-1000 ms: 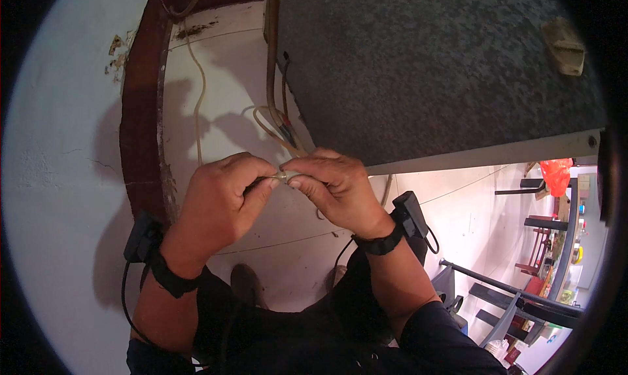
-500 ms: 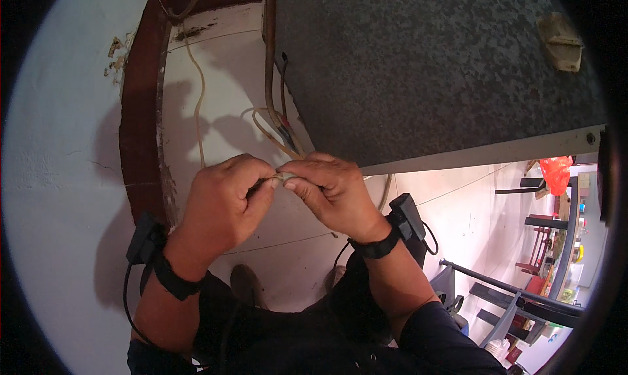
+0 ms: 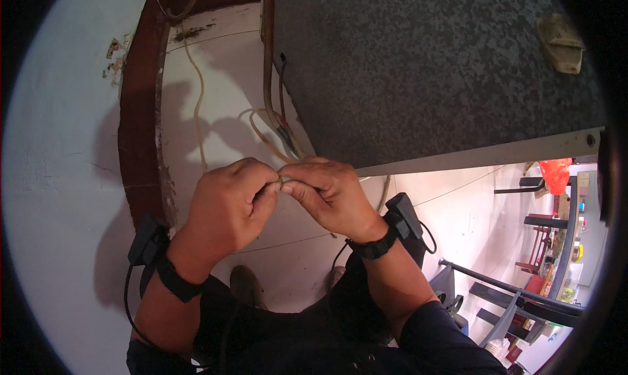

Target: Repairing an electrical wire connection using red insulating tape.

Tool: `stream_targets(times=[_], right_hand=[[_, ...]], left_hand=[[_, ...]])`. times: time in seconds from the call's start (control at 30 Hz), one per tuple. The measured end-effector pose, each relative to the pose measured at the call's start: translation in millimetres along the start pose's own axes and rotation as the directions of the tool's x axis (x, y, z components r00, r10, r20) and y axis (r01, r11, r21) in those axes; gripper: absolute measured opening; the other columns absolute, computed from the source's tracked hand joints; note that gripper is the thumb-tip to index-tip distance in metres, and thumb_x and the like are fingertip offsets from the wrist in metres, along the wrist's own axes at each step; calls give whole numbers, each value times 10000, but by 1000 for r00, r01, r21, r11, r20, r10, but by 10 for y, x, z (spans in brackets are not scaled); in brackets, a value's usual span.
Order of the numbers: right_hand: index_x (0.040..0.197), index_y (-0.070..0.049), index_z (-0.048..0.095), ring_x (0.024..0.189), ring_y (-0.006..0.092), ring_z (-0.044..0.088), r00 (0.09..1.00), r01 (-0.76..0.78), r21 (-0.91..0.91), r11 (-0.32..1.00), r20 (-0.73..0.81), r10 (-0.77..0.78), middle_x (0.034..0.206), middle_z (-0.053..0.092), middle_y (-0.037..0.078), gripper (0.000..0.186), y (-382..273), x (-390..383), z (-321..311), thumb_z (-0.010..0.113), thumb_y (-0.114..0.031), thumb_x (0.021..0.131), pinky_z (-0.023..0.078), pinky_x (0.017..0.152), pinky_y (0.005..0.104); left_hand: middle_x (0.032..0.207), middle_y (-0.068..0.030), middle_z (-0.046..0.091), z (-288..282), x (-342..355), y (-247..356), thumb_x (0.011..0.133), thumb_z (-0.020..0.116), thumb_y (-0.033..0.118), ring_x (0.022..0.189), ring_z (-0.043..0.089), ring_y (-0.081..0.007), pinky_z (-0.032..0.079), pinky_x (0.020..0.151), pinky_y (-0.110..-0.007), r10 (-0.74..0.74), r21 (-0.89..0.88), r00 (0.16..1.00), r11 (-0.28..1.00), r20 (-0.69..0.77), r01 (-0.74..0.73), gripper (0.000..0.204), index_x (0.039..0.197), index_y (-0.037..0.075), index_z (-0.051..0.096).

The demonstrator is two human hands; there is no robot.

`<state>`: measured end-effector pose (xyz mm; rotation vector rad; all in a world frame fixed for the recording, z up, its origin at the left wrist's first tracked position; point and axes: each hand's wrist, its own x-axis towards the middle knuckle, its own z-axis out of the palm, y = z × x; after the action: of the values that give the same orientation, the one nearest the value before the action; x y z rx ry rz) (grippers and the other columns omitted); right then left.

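Observation:
My left hand [image 3: 229, 201] and my right hand [image 3: 333, 195] meet over the floor, thumbs and forefingers pinched together tip to tip. A thin pale cable [image 3: 197, 110] comes down from the upper left and goes in behind my left hand. Toward my right hand curves a beige cable [image 3: 263, 137], which loops out beside a brown cable [image 3: 268, 61] and disappears behind the fingers. The cable ends between my fingertips are mostly covered, so I cannot see how they are joined. Just above my right hand lie short grey and red wire parts [image 3: 284, 130].
A large grey speckled panel [image 3: 418, 67] with a pale edge fills the upper right. To the left is a white wall [image 3: 59, 178] with dark red skirting [image 3: 139, 126]. Black metal frames [image 3: 510, 296] and a red plastic bag [image 3: 555, 175] are at right. My shoes [image 3: 245, 285] stand below.
My fingertips have closed up tighter, and less of the pale piece between them shows. My left hand has tilted slightly; the cables beside my right hand have shifted a little.

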<state>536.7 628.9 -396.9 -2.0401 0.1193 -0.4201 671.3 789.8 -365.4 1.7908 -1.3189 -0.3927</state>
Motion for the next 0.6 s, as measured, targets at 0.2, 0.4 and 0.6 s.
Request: stream_targets(times=[0.2,0.4,0.6], right_hand=[[1113,-51,718,891,332,686,999,-48,47,998,9,47,978,709,156,218,36,58,-9,704,-179,937,522,796,396],[1130,-52,714,896,307,668,990,-123,52,991,71,119,952,673,148,225,35,35,-98,710,-163,934,527,782,388],[1104,-53,727,862,285,673,994,-77,56,995,85,72,922,677,130,205,46,45,-56,720,-152,924,527,758,380]], left_hand=[[798,-98,655,-29,-20,-28,932,618,78,678,612,-182,495,656,-337,-169,-181,985,970,-27,162,147,1032,-16,671],[778,-147,663,-219,50,32,950,614,90,702,646,-248,495,661,-353,-352,-227,900,883,257,410,136,1001,-18,679],[758,-71,645,-181,2,-57,947,620,130,690,610,-141,484,637,-333,-266,-195,943,932,202,305,156,988,-9,679]])
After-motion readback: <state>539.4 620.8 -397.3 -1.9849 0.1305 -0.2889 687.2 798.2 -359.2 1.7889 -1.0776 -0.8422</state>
